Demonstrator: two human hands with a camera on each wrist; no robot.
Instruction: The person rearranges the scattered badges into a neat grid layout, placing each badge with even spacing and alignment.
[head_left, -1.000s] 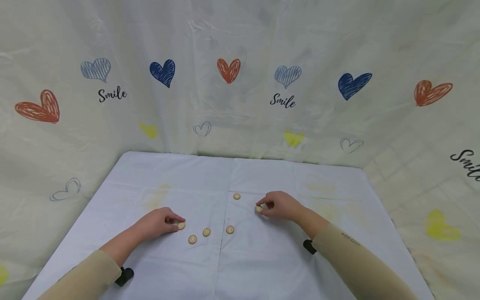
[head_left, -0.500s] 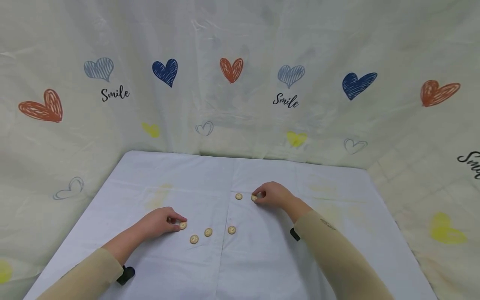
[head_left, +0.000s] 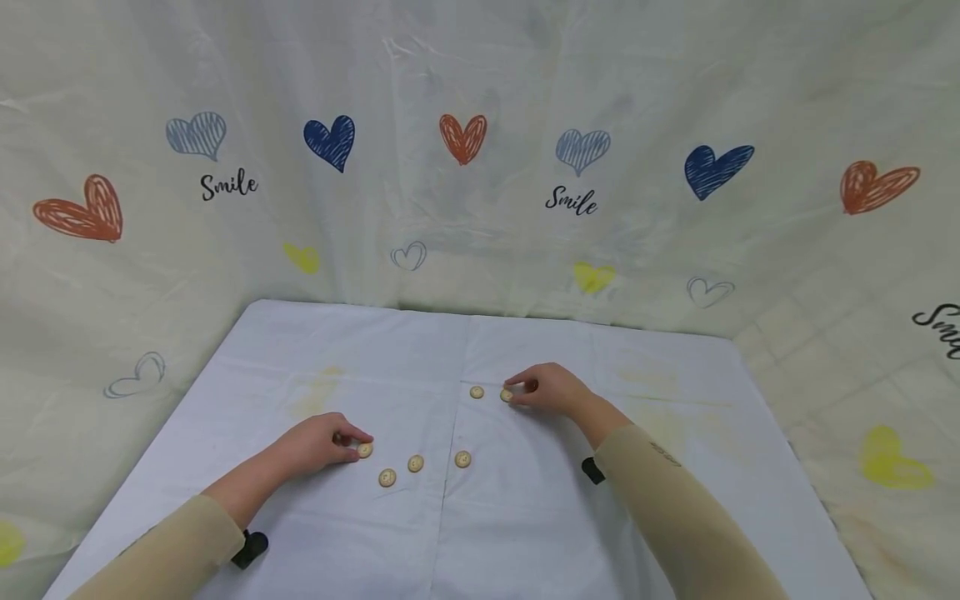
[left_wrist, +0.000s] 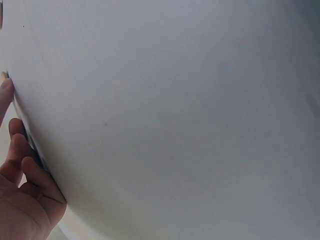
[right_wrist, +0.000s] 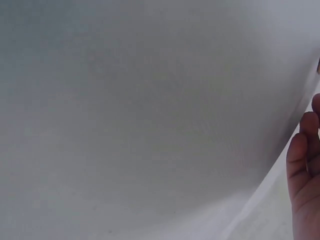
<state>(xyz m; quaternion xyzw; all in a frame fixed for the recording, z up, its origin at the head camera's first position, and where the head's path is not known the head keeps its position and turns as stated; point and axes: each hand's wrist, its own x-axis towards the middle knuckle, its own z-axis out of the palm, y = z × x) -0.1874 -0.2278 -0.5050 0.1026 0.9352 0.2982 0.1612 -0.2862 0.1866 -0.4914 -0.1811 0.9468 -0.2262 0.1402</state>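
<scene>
Between thumb and forefinger, my left hand point(head_left: 315, 443) pinches a small round wooden button point(head_left: 365, 451) on the white cloth. My right hand point(head_left: 551, 390) holds another wooden button point(head_left: 506, 396) by its edge, farther back on the right. Just left of that one lies a loose button point(head_left: 477, 392). Nearer the front are more loose buttons point(head_left: 387, 477), point(head_left: 416, 463) and a button point(head_left: 462, 459) by the cloth's crease. In the left wrist view, fingers of the left hand point(left_wrist: 27, 200) show at the edge; in the right wrist view, part of the right hand point(right_wrist: 306, 175).
White cloth point(head_left: 525, 533) with creases and faint yellow stains covers the table. Behind and beside it hangs a pale curtain point(head_left: 495, 67) printed with hearts and "Smile". Each wrist carries a black camera point(head_left: 251, 550).
My right hand has moved back and slightly left with its button, which came closer to the loose rear button, then stayed nearly still. My left hand has kept its place.
</scene>
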